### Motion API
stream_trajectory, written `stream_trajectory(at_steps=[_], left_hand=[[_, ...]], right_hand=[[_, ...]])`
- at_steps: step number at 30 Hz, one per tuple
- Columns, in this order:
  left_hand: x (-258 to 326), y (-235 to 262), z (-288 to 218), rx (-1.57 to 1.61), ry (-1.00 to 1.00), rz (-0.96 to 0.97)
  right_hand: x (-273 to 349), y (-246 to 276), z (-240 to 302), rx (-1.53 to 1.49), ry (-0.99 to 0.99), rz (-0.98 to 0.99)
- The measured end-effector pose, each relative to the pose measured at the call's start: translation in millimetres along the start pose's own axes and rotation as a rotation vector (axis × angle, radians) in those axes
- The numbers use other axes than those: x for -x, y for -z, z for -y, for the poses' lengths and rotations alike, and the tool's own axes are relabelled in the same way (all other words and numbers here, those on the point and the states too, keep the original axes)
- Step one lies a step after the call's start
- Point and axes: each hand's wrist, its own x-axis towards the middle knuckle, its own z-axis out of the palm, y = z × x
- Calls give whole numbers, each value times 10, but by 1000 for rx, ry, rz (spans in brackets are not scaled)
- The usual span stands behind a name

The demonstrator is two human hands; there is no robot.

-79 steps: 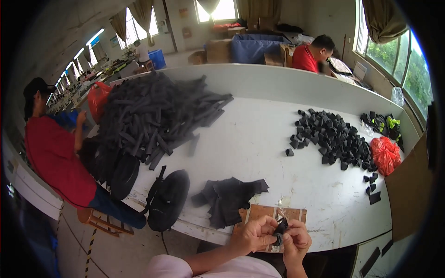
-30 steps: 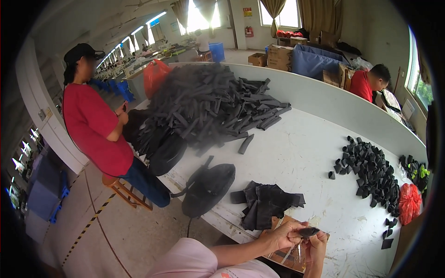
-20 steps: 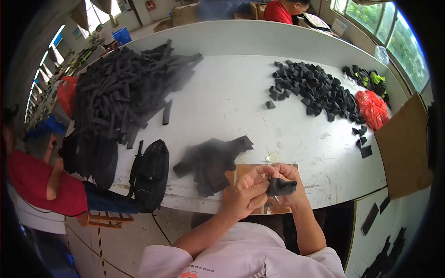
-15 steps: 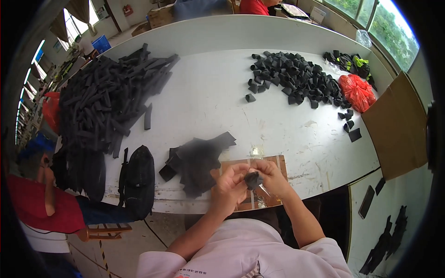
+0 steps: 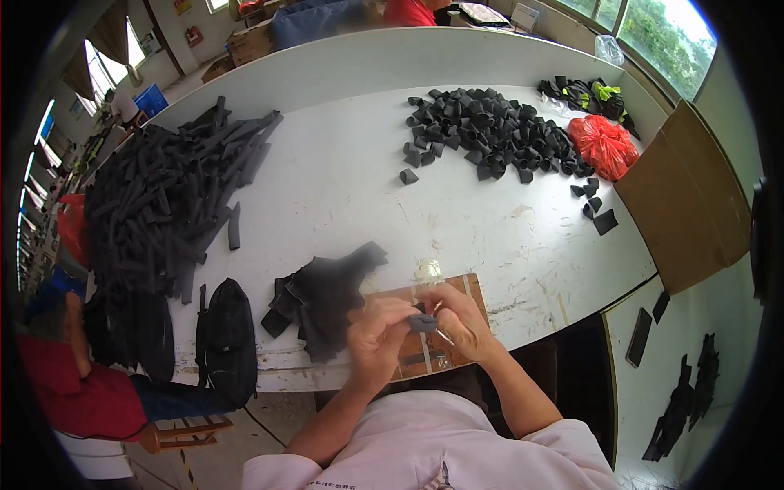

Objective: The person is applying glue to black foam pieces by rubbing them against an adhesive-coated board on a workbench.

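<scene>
Between the fingertips of both hands is a small dark-grey fabric piece point(image 5: 423, 323), folded or rolled, above a brown board. My left hand point(image 5: 377, 336) pinches its left side. My right hand point(image 5: 462, 323) is closed at its right side, and a thin shiny item point(image 5: 444, 336) sticks out below those fingers, too small to name. Beneath the hands, the brown board point(image 5: 481, 305) with pale tape strips lies at the table's near edge. A stack of flat black fabric pieces point(image 5: 327, 294) sits just left of my left hand.
A large heap of dark strips point(image 5: 155, 196) covers the table's left side. Many short black loops point(image 5: 498, 131) are piled at the far right, beside a red plastic bag point(image 5: 603, 147) and a cardboard sheet point(image 5: 690, 196). A black bag point(image 5: 229, 343) lies near left, by a person in red point(image 5: 82, 392).
The whole scene has shifted left in view. The grey piece between my fingers has turned from a bunched shape to a flatter, sideways one.
</scene>
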Motion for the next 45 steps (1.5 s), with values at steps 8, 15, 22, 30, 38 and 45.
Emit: stream_trajectory(at_steps=[8,15,22,30,38,45], left_hand=[[75,95,158,267,185,-21],[-149,20,-1,349,258,178],[-268,-20,62,-204,131,310],[-67,-23,-59,220,138,44],[10,124,68,830,347,-184],[-12,113,81,467,281,-241]], right_hand=[[36,13,-49,748,174,396],[9,-49,57,490,156,231],[246,-123,-402,359,-2,228],[150,-37,-179,476,-31,304],[102,-153,-218,633,81,308],[5,-33,14,708,-8,368]])
